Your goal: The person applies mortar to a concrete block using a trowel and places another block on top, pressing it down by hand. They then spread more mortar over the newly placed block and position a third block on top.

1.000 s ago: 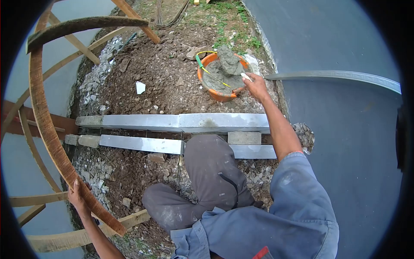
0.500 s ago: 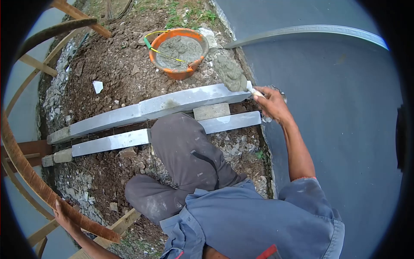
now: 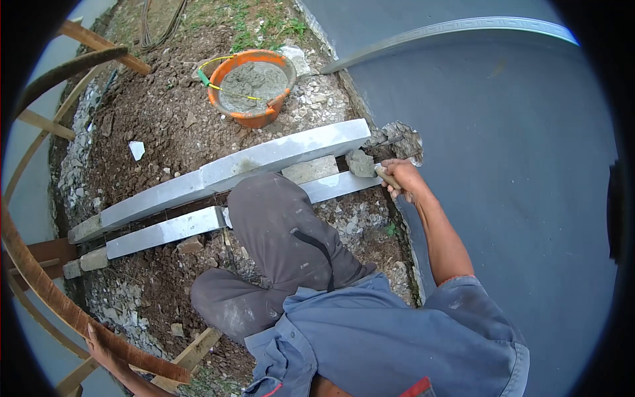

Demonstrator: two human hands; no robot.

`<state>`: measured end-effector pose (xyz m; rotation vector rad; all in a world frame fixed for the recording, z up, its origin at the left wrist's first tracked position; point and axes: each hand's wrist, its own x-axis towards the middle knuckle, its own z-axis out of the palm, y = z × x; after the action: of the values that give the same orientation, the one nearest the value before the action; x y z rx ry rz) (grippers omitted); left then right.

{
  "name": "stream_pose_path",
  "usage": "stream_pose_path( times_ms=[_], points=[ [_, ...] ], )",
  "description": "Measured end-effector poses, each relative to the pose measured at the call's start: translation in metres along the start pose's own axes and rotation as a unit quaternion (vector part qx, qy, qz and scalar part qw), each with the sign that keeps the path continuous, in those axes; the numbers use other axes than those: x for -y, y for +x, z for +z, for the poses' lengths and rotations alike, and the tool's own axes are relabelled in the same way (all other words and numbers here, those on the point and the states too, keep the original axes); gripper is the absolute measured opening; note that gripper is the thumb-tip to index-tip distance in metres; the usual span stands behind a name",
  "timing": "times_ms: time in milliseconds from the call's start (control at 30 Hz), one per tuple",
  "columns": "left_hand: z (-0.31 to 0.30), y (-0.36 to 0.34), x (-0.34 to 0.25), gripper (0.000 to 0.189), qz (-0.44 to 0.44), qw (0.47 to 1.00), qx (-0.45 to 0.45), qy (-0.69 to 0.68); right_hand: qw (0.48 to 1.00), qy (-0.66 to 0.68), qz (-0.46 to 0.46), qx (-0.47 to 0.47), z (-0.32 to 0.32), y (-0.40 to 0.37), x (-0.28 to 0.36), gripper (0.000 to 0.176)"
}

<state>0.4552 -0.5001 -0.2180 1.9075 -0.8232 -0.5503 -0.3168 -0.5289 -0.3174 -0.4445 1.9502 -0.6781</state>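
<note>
Mortar-laden trowel (image 3: 362, 163) points left, handle in clenched right fingers (image 3: 395, 190); left fingers (image 3: 92, 334) grasp curved wood (image 3: 40, 284).

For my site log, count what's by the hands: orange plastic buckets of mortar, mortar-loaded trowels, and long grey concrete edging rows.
Orange plastic bucket of grey mortar: 1
Mortar-loaded trowel: 1
Long grey concrete edging rows: 2
Total: 4

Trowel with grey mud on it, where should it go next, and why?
Probably tip the trowel so the mortar slides into the gap between the two concrete beams. The right hand holds it loaded at the beams' open end, beside the spacer block, and that gap looks dark and unfilled. The left hand grips the curved wooden strip.
</note>
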Motion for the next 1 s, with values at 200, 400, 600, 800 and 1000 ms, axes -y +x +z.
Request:
stream_pose_path(
  times_ms=[200, 400, 600, 800, 1000],
  points=[
    [-0.002, 0.000, 0.003, 0.043, 0.002, 1.000, 0.021, -0.017, 0.945, -0.299, -0.077, -0.109, -0.010, -0.047, 0.037, 0.036],
    [0.005, -0.009, -0.007, 0.037, 0.019, 0.999, 0.018, -0.031, 0.977, -0.113, -0.161, -0.086, -0.010, -0.078, 0.055, 0.042],
    [0.006, -0.009, -0.008, 0.035, 0.021, 0.998, 0.041, -0.033, 0.830, -0.304, -0.450, -0.131, 0.067, 0.032, 0.102, 0.049],
    [0.011, -0.014, -0.012, 0.034, 0.028, 0.999, 0.021, -0.030, 0.724, -0.544, -0.406, -0.126, 0.165, 0.143, 0.215, 0.034],
    [0.012, -0.013, -0.011, 0.033, 0.036, 0.999, 0.001, -0.017, 0.772, -0.455, -0.443, -0.013, 0.198, 0.212, 0.218, 0.030]
  ],
)
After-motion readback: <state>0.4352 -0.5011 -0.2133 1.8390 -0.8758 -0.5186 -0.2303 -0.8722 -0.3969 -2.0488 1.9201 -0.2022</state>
